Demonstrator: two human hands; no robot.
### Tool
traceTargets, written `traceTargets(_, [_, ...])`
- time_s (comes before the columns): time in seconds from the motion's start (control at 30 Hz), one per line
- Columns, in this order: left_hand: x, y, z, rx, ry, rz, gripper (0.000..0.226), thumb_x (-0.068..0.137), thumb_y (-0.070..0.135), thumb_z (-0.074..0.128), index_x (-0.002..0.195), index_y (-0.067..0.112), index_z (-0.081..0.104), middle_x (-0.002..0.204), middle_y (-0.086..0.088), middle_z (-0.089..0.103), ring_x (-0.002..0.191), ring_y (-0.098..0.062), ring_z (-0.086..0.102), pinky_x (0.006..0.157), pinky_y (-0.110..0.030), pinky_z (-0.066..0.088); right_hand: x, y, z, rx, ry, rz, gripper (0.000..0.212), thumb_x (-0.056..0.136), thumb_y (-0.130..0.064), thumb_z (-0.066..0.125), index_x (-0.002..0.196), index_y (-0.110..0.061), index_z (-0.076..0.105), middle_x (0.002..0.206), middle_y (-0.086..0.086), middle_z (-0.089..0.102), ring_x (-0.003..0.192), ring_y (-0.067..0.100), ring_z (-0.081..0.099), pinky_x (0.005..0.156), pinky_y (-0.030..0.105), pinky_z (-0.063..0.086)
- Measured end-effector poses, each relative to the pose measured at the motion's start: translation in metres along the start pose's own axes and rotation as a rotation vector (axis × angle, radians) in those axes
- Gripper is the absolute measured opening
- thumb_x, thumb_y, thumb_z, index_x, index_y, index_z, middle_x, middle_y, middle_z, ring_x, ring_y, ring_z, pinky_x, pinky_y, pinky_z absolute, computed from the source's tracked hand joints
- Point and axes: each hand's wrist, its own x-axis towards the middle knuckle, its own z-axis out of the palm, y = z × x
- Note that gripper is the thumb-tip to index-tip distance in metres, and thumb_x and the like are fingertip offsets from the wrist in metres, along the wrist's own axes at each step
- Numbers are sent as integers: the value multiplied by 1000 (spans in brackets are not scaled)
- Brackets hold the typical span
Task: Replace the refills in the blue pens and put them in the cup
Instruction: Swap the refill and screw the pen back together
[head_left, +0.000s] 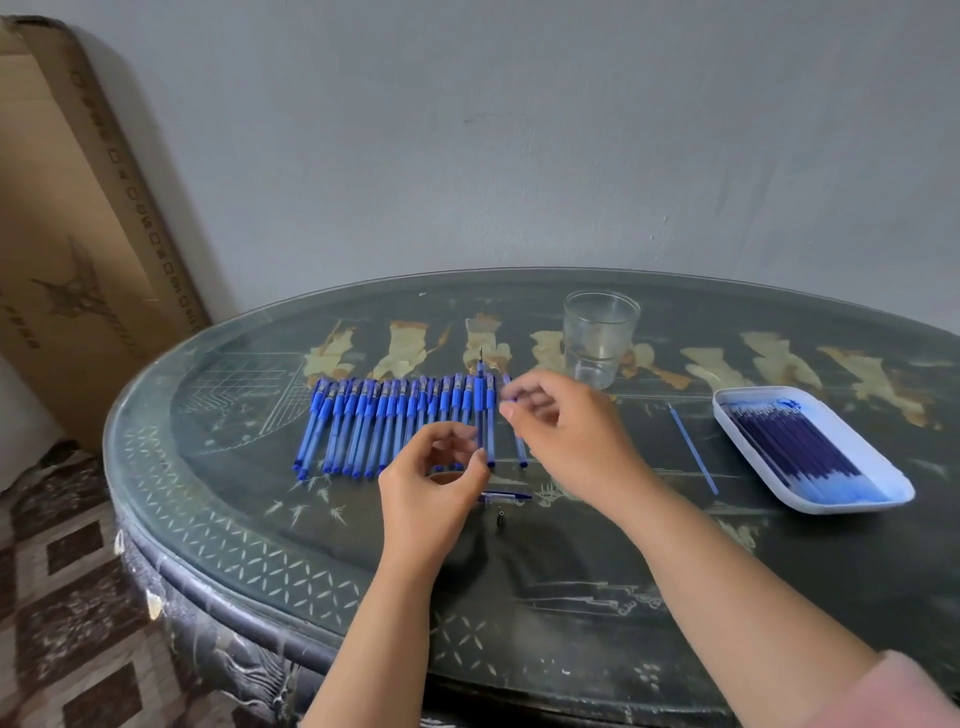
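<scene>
while the left hand (434, 475) pinches one blue pen (480, 408) upright by its lower barrel, tip up, likely to steady it for refitting, the right hand (556, 421) hovers beside it, too blurred to tell its grip, and the cup (600, 338) behind holds no pens.

A row of blue pens (384, 421) lies before the upright clear cup (600, 338).

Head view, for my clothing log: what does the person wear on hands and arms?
The left hand and right hand are bare, without gloves, and no watch shows. A pink fabric sleeve ends on the right forearm; the left arm shows none.
</scene>
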Motion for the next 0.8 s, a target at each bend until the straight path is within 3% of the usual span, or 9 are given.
traceTargets(0.17, [0,0,0,9,83,-17,22,80,2,72,88,21,68,81,11,69,72,-5,64,70,-21,55,-43,38,26,-118,-82,58,13,83,-32,71,94,-28,65,87,-16,58,76,-1,53,70,20,46])
traceTargets(0.33, [-6,6,0,45,111,-23,21,81,6,72,89,24,67,81,15,68,72,-2,64,73,-17,54,-55,48,43,-185,-58,31,23,81,-44,71,97,-30,63,94,-18,54,90,3,52,81,22,47])
traceTargets(0.47, [-16,10,-5,53,85,-52,20,82,8,73,88,26,66,82,16,69,74,-2,65,73,-17,53,-56,50,50,-215,-6,-8,16,85,-37,69,92,-23,68,90,-13,57,91,10,54,84,29,47])
traceTargets(0.67, [-31,6,-13,42,31,-105,21,79,5,73,85,24,67,82,11,70,76,-10,68,77,-38,58,-59,48,39,95,151,109,4,84,-20,74,86,-23,74,79,-15,69,77,-2,62,68,7,45])
traceTargets(0.8, [-33,6,-15,39,-27,-92,21,78,4,72,85,23,68,80,9,69,74,-15,67,74,-39,58,-57,39,31,338,185,227,11,85,-16,72,86,-26,74,82,-13,72,79,-2,65,70,11,48])
